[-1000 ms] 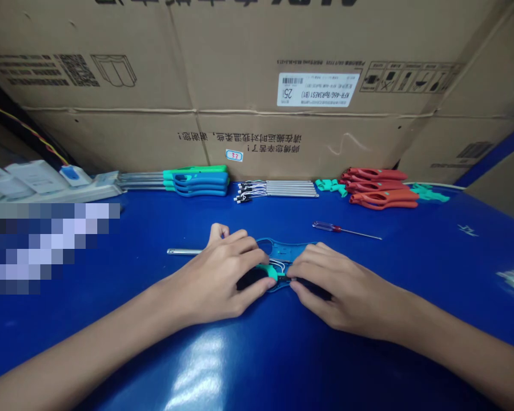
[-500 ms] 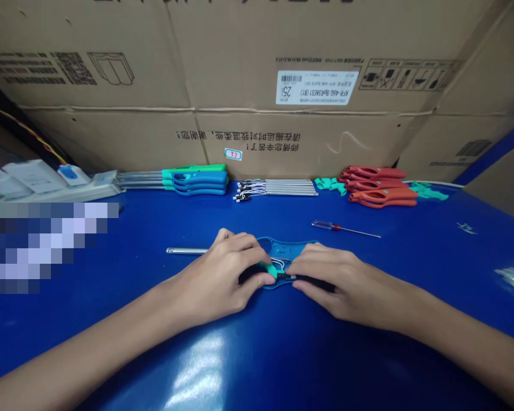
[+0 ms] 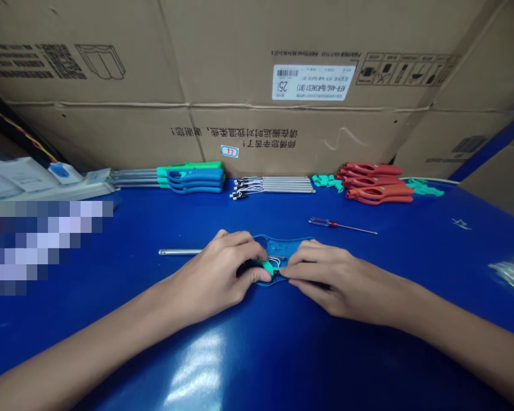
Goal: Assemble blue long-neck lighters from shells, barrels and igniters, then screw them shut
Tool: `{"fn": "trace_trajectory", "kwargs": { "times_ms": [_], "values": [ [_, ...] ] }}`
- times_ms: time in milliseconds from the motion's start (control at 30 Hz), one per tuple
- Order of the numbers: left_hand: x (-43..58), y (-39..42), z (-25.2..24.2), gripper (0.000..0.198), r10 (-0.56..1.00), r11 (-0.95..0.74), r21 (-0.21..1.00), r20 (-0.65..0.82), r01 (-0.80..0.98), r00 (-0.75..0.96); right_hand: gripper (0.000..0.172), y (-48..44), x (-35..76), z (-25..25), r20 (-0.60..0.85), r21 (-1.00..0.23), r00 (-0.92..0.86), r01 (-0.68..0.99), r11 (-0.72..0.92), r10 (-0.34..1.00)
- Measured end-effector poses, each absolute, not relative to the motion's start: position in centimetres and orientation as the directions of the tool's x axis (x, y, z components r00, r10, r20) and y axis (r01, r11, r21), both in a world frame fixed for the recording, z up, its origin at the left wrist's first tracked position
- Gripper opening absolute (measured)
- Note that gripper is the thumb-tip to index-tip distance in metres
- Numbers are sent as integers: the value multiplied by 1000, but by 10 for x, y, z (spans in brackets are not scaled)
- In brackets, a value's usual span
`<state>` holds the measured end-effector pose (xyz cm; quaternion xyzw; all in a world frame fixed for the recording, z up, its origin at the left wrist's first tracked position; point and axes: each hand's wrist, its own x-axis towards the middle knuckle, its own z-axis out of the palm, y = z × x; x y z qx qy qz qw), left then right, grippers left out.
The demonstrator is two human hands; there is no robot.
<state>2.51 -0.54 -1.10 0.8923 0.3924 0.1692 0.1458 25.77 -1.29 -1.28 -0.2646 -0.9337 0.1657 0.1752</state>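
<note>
A blue lighter handle half [image 3: 279, 249] lies open side up on the blue table, between my two hands. My left hand [image 3: 229, 265] is closed with thumb and fingers on a green trigger [image 3: 265, 265] in the shell. My right hand [image 3: 332, 271] has its fingertips pinched at a small black igniter part [image 3: 276, 273] right beside the trigger; its fingers cover part of it. Thin white wires [image 3: 274, 261] loop above that part. A silver lighter tube [image 3: 180, 252] sticks out to the left from behind my left hand.
Behind are assembled lighters [image 3: 197, 178], wired metal tubes [image 3: 285, 185], green triggers [image 3: 325, 181] and red handles [image 3: 374, 182], before a cardboard box [image 3: 240, 68]. A screwdriver [image 3: 334, 224] lies behind my right hand. A power strip [image 3: 77, 187] stands at left.
The fingertips of my right hand have moved slightly closer to my left thumb, covering more of the black part. My left hand keeps its hold. The whole view has shifted a little.
</note>
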Motion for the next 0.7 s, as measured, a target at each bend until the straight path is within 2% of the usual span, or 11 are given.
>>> {"fn": "trace_trajectory", "kwargs": {
  "times_ms": [167, 400, 700],
  "values": [
    [24, -3, -12, 12, 741, -660, 385, 190, 645, 644, 21, -13, 258, -15, 215, -368, -812, 448, 815, 543],
    [21, -2, -15, 16, 712, -693, 337, 181, 637, 678, 20, -13, 259, -17, 260, -327, -800, 453, 829, 540],
    [21, -4, -12, 16, 668, -737, 269, 152, 620, 729, 21, -12, 256, -21, 267, -344, -792, 454, 822, 549]
  ]
}}
